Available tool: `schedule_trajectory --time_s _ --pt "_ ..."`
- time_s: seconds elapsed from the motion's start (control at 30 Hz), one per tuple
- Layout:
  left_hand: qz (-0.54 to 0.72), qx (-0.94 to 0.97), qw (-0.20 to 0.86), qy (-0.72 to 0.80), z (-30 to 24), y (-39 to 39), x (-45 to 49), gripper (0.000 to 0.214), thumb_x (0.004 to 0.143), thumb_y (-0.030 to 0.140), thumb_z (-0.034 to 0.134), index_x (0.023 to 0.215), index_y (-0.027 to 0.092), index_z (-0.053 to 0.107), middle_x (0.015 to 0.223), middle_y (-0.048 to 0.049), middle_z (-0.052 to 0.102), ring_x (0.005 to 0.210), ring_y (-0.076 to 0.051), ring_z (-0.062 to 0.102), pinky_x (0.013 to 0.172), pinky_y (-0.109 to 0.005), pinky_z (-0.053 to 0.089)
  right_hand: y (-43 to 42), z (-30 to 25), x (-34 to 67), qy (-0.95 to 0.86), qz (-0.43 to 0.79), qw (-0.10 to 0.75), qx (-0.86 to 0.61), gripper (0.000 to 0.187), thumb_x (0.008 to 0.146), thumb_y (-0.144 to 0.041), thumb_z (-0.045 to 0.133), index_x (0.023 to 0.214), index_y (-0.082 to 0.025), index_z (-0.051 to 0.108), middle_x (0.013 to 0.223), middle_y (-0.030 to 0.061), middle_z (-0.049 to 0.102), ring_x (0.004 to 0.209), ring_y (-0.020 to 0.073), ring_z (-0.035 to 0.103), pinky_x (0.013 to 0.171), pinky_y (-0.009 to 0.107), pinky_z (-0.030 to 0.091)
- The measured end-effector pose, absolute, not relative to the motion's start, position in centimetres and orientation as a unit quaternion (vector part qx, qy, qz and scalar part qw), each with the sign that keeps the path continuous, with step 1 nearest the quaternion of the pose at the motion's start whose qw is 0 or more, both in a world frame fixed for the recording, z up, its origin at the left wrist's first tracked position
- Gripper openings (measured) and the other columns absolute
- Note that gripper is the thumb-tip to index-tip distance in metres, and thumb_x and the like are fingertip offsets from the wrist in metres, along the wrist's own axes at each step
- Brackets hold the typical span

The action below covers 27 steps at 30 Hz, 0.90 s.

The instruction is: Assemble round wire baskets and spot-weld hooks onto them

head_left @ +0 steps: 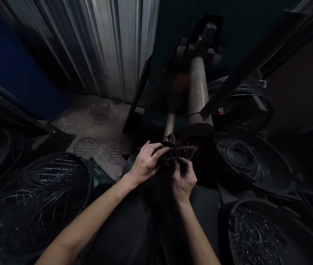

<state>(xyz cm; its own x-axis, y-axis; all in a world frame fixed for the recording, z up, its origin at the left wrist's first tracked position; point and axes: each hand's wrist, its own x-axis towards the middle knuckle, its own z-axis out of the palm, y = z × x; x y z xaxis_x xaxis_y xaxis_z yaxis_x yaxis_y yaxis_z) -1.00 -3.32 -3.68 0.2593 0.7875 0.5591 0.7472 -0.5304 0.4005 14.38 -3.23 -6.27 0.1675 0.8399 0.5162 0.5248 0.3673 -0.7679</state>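
Dim metal workshop: two hands hold a wire grid (182,152) level, just below a steel roller (198,92) at twelve o'clock.
Left hand (145,163) curls closed over its nine o'clock rim; right hand (183,181) pinches the six o'clock edge. It looks light, stiff, probably sharp-ended; the rim seems the safest grip.

Faint lettering on the machine base (159,122) is too dim to read.
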Motion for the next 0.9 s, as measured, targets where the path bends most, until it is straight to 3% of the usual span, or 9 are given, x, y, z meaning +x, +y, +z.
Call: schedule_trajectory --time_s 0.3,0.73,0.9 --pt "0.373 0.79 0.019 0.485 -3.9 -2.9 -1.0 0.058 0.075 0.01 0.058 0.129 0.021 0.041 0.119 -0.0087 0.053 0.113 -0.021 0.052 0.106 -0.049 0.036 -2.7 -6.2 13.8 -0.612 0.12 0.54 -0.565 0.02 0.087 -0.036 0.053 0.087 -0.017 0.061 0.081 0.0043 0.067 0.075 0.0151 0.064 0.071 0.025 0.049" --pt "0.345 0.794 -0.018 0.5 -3.9 -2.6 -1.2 0.054 0.076 0.008 0.057 0.127 0.023 0.045 0.12 -0.0074 0.055 0.114 -0.022 0.052 0.107 -0.051 0.033 -2.5 -5.9 13.4 -0.623 0.114 0.55 -0.545 0.018 0.089 -0.031 0.049 0.089 -0.017 0.06 0.08 0.0041 0.067 0.076 0.0158 0.064 0.071 0.029 0.05" --pt "0.384 0.784 -0.001 0.488 -4.1 -2.2 -1.1 0.057 0.075 0.012 0.06 0.128 0.018 0.041 0.121 -0.0089 0.056 0.115 -0.021 0.051 0.107 -0.045 0.034 -4.2 -4.4 15.2 -0.65 0.143 0.515 -0.54 0.025 0.087 -0.034 0.053 0.105 -0.019 0.061 0.1 0.0068 0.068 0.091 0.0171 0.063 0.083 0.031 0.05"
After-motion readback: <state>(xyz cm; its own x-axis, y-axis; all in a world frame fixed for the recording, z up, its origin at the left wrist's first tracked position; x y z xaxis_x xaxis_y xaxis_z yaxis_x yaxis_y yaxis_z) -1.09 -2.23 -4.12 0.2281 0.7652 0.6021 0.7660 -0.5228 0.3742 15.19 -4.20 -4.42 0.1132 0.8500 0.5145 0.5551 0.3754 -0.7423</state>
